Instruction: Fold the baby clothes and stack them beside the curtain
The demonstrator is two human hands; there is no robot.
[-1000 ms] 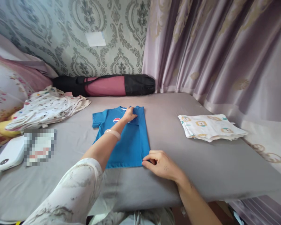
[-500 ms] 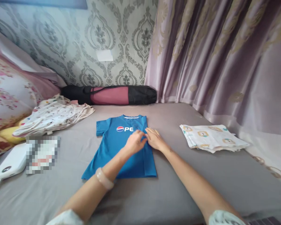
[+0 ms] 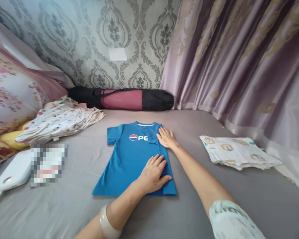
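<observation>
A blue T-shirt (image 3: 124, 166) with a round red, white and blue logo and the letters "PE" lies flat on the bed. Its right side is folded inward, with that sleeve laid over part of the lettering; the left sleeve sticks out. My left hand (image 3: 154, 174) rests palm down with fingers spread on the lower right part of the shirt, over the folded panel. Higher up, my right hand (image 3: 166, 137) lies flat along the folded right edge near the shoulder. Neither hand grasps the cloth.
A grey sheet (image 3: 72, 212) covers the bed. White patterned cloth (image 3: 239, 151) lies folded at right. Crumpled printed cloth (image 3: 62, 121), a white power bank (image 3: 12, 172) and a blurred packet (image 3: 48, 166) are at left. A black and pink rolled bag (image 3: 124, 99) lies along the wall.
My left hand has moved down the shirt from the folded sleeve and spread its fingers. My right hand has flattened near the shoulder edge. The view has shifted slightly.
</observation>
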